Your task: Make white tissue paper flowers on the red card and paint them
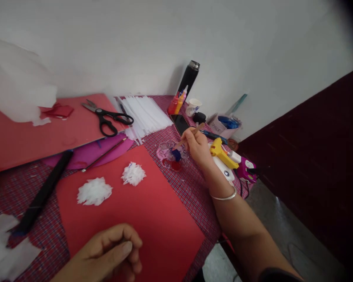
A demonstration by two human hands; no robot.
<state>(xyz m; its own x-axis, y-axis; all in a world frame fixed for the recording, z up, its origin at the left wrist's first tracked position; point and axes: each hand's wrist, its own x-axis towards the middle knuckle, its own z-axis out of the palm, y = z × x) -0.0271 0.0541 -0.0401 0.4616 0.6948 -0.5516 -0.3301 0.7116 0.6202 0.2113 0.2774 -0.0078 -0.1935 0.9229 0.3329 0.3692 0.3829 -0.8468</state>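
Observation:
My right hand [195,147] pinches a flat wooden craft stick [181,144], its lower end in a clear flower-shaped paint palette [161,145]. Pink, dark blue and red paint lie in the palette's wells. Near me, my left hand [111,252] hovers over a sheet of red paper [153,219], fingers loosely curled in and thumb against them, with nothing visible inside. Two ragged white paper tufts sit on that sheet: a larger tuft [94,191] at left and a smaller tuft [133,174] behind it.
Black-handled scissors [107,117] lie on a red board [76,133] at left. White strips [147,115], paint bottles [176,105], a black flask [190,78], a paper cup [193,106] and a phone [180,124] stand or lie behind. A yellow glue gun [222,152] is beside my right wrist.

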